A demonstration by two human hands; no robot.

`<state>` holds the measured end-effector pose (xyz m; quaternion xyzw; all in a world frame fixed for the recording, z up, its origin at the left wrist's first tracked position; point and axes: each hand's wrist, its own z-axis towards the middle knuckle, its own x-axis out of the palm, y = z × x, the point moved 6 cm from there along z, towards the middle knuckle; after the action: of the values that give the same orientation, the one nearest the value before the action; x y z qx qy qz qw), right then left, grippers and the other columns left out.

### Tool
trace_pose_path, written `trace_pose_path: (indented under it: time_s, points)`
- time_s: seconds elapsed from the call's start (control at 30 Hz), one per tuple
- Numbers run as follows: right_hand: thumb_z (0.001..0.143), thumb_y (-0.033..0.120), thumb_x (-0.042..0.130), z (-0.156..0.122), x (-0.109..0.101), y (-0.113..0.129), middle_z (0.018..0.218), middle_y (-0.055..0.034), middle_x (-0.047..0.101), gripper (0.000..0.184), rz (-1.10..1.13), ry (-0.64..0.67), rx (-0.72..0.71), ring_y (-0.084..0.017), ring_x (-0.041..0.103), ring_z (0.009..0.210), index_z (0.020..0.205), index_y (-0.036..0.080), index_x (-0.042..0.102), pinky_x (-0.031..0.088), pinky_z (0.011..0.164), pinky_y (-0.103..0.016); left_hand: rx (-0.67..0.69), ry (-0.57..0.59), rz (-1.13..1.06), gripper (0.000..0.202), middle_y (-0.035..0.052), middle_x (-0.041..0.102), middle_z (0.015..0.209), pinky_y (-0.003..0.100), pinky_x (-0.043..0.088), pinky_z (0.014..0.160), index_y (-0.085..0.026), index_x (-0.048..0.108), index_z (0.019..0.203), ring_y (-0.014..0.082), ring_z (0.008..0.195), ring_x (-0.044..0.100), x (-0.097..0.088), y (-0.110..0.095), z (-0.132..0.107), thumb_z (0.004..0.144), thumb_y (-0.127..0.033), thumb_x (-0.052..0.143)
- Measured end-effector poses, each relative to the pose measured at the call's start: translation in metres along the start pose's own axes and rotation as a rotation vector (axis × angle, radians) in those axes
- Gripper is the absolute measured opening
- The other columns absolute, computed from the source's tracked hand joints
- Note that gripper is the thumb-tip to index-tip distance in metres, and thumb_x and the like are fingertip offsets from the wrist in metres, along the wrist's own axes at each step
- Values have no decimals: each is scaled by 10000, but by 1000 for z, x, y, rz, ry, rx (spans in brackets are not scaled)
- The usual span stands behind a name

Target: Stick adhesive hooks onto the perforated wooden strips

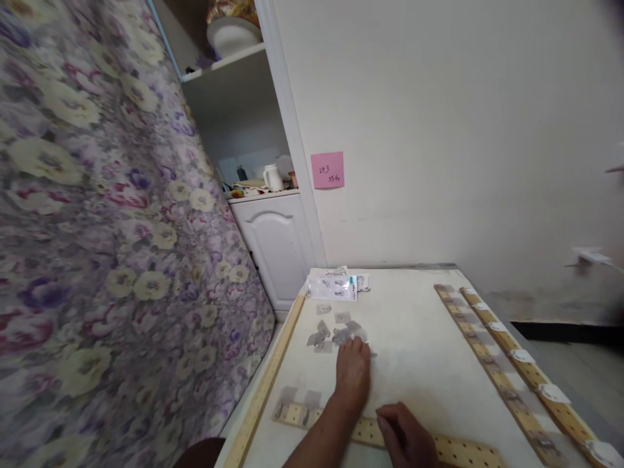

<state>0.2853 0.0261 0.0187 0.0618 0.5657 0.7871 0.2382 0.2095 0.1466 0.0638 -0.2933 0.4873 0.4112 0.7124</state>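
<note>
My left hand (351, 372) reaches forward over the white table (419, 338), its fingers curled down at a scatter of small clear adhesive hooks (331, 333). A small clear piece shows at its fingertips; whether it is gripped is unclear. My right hand (404, 437) rests on a perforated wooden strip (363, 429) lying across the near side of the table, fingers bent and pressing on it. Two clear hooks (298, 398) are stuck at the strip's left end.
A packet of hooks (336, 286) lies at the table's far edge. A long wooden strip (266, 383) runs along the left edge, two more with white pads (511, 370) along the right. A floral mattress (97, 227) leans at left; a pink sticky note (327, 169) is on the wall.
</note>
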Motion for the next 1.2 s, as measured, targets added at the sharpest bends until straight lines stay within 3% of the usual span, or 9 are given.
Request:
trace_pose_path:
  time_s: [0.23,0.33,0.47,0.53,0.7,0.8,0.9,1.03,1.2]
  points:
    - [718,579,617,9,-11,-18,768,-57,689,461,359,76,355,-204,652,629,961,187,622,543,600,-301,-35,-122,-87,191,54,597,826,338,447,698,-179,551,817,207,782,549,-36,-15,-46,802,-41,419]
    - [659,559,693,12,-12,-22,843,-76,704,550,530,131,492,-255,691,776,1053,185,612,570,708,-363,62,-192,-179,147,63,616,880,318,485,739,-185,543,837,192,829,578,-46,-29,-75,831,-94,428]
    - [641,551,721,11,-12,-18,864,-83,718,531,621,126,544,-275,685,846,1014,180,649,565,748,-384,211,-372,-366,126,55,646,875,273,514,677,-201,567,867,171,797,604,-62,-40,-100,866,-138,458]
    - [652,537,724,8,-11,-13,921,-94,721,508,630,124,540,-276,674,891,1004,176,659,556,774,-380,217,-388,-440,134,46,658,868,268,521,674,-209,585,892,167,794,610,-66,-41,-104,869,-141,472]
    - [667,487,738,2,-7,0,938,-88,719,469,588,175,487,-260,656,918,1006,170,667,524,822,-358,61,-285,-702,214,22,659,854,240,529,688,-234,617,869,139,789,617,-66,-29,-110,895,-147,423]
    - [682,478,726,1,-6,6,880,-65,712,451,558,186,480,-233,650,856,1012,176,670,523,783,-338,98,-333,-715,144,44,641,915,280,528,748,-235,624,920,168,856,607,-75,-24,-123,870,-204,492]
    - [684,469,722,0,-2,11,851,-55,698,437,526,213,479,-215,634,796,1006,178,674,526,701,-312,-88,-331,-796,158,55,611,946,320,503,800,-222,582,1005,183,889,587,-79,-6,-134,879,-226,487]
    - [676,468,718,-3,3,21,815,-54,688,432,487,252,441,-195,616,714,988,172,681,513,633,-295,-406,-120,-1056,239,22,599,854,305,480,728,-206,549,1071,169,769,576,-65,10,-143,877,-340,507]
    - [691,482,691,-8,8,33,806,-62,703,405,392,289,366,-184,609,643,946,168,699,507,645,-312,-484,60,-1478,246,-37,539,632,244,391,551,-177,552,851,116,554,488,-47,4,-147,855,-420,512]
